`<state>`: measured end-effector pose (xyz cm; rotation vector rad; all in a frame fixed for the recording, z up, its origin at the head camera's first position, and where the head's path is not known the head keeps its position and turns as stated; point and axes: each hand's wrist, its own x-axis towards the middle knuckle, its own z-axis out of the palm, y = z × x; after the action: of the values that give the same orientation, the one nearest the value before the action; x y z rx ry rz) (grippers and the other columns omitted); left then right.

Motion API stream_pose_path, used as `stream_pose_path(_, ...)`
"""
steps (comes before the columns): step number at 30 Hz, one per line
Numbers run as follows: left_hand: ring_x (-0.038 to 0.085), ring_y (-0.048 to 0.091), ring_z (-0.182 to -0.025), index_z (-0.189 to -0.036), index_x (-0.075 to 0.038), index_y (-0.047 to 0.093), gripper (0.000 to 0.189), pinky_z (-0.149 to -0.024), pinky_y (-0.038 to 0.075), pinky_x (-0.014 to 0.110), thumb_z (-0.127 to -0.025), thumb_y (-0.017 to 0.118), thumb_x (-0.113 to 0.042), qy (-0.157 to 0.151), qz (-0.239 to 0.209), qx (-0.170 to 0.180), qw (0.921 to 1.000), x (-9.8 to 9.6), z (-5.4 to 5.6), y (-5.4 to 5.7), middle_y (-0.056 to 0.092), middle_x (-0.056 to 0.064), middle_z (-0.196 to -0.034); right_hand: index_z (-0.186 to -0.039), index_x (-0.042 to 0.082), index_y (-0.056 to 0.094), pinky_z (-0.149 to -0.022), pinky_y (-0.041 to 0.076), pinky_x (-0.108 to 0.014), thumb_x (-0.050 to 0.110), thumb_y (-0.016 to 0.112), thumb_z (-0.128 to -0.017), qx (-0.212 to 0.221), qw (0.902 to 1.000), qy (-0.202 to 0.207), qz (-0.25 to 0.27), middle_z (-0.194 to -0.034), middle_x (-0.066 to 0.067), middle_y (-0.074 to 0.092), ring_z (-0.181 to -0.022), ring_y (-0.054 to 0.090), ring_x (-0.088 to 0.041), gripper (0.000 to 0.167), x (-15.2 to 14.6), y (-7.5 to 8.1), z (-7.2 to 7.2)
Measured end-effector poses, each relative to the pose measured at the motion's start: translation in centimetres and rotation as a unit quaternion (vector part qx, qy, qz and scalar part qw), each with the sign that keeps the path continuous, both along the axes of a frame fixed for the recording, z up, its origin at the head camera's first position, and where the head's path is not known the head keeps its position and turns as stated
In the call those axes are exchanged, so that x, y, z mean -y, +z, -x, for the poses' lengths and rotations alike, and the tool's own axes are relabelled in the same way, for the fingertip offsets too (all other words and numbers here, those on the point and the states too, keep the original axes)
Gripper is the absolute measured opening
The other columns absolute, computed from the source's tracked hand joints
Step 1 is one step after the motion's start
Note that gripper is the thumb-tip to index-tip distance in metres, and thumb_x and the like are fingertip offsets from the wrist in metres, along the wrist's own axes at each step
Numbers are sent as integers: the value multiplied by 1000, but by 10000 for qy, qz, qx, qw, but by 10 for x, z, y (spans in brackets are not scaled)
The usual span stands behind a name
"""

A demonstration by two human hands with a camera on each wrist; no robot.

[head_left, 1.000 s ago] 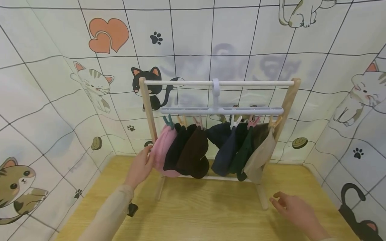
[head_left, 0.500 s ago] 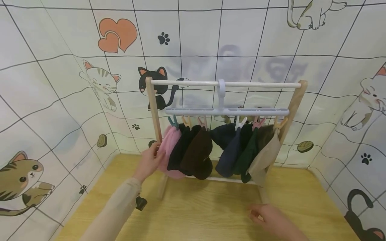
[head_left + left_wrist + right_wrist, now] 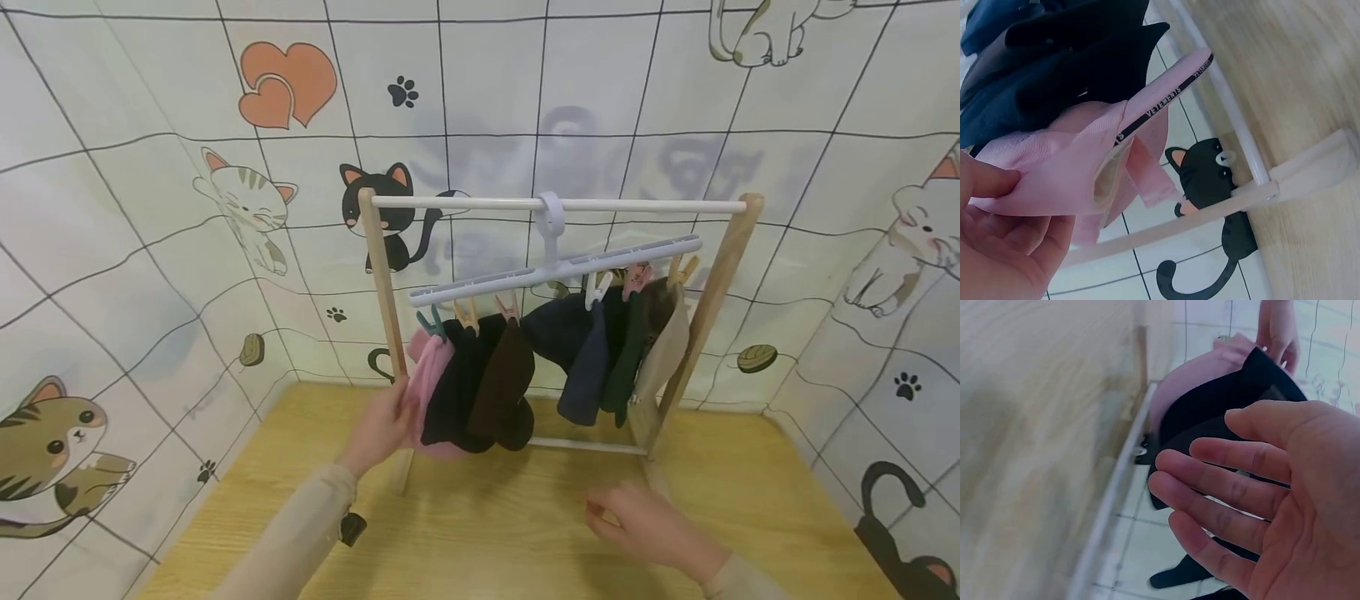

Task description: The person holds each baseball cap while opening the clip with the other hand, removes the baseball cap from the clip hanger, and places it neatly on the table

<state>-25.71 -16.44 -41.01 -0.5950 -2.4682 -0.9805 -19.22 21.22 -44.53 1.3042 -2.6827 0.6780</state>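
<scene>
My left hand [image 3: 381, 427] pinches the edge of a pink cap [image 3: 429, 373] between thumb and fingers; the left wrist view shows black lettered trim along the brim [image 3: 1163, 103]. A teal clothespin [image 3: 432, 323] clips this cap to the left end of a pale hanger [image 3: 480, 285]. The hanger tilts, left end down and right end up. Other caps hang along it from clothespins: black [image 3: 457, 387], brown [image 3: 501, 375], navy [image 3: 581, 375], green [image 3: 630, 350] and beige [image 3: 663, 354]. My right hand [image 3: 652, 525] is held low in front of the rack, fingers loosely bent, holding nothing.
The hanger's hook [image 3: 551, 215] hangs on the white top rail [image 3: 450, 202] of a rack with wooden legs [image 3: 382, 287]. A lower white rail [image 3: 588, 446] joins the legs. Under the rack is a wood-grain table [image 3: 510, 525], with cat-print walls [image 3: 480, 83] around it.
The hanger has gone from level to tilted, its left end lower and right end raised. My left hand has dropped slightly with the pink cap. My right hand has moved left before the rack.
</scene>
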Motion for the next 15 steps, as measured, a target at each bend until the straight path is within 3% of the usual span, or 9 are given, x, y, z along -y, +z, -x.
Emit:
stream_pose_path(3, 11, 43, -53, -91, -3, 52, 8, -45, 37, 25, -93, 57, 3, -60, 22, 17, 10000, -3, -7, -2, 45, -2, -63, -87, 15, 65, -56, 46, -19, 6, 67, -87, -405, 9990, 157, 38, -77, 15, 63, -70, 57, 3, 9, 11, 13, 5)
stream_pose_path(8, 13, 42, -56, -91, -2, 52, 9, -48, 36, 26, -92, 59, 4, -162, 104, -236, 9995, -10, -15, -5, 44, -3, -65, -101, 12, 70, -59, 48, -20, 11, 65, -90, -594, 9980, 115, -171, -87, 9, 68, -73, 59, 2, 12, 32, 40, 11)
stream_pose_path(13, 11, 44, -57, -100, 0, 54, 12, -51, 39, 27, -91, 60, 6, -206, 119, -413, 9989, -17, -20, -8, 48, -2, -67, -95, 15, 70, -57, 46, -20, 14, 64, -93, -712, 9969, 95, -310, -84, 11, 66, -65, 54, 4, 7, 53, 65, 17)
stream_pose_path(15, 11, 45, -56, -100, 0, 55, 15, -50, 40, 27, -89, 62, 7, -177, 166, -454, 9987, -20, -21, -10, 49, -1, -66, -93, 15, 69, -55, 45, -20, 14, 65, -91, -977, 9948, 101, -278, -81, 11, 66, -62, 53, 3, 4, 61, 74, 20)
